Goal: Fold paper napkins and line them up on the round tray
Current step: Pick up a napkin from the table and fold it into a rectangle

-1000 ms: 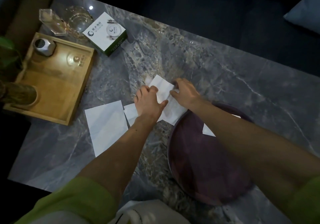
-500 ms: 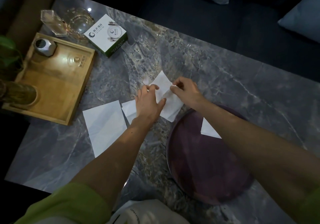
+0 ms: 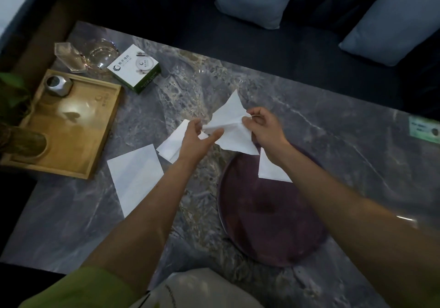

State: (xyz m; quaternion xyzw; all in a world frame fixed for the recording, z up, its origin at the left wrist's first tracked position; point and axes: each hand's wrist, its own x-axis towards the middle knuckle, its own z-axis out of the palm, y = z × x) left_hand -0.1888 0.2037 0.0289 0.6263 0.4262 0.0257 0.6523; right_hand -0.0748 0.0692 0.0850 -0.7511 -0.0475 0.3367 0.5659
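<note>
Your right hand pinches the crumpled right edge of the napkin between thumb and curled fingers. Your left hand holds its left end, fingers curled and thumb stretched out, so the sheet hangs lifted between the two grips. Under your right wrist sits the round tray, with a folded napkin on its far part. A loose napkin lies on the table just beside your left hand, and a flat napkin lies further left.

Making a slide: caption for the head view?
Left hand and right hand hold a paper napkin over the marble table, beside a round purple tray bearing one folded napkin.
</note>
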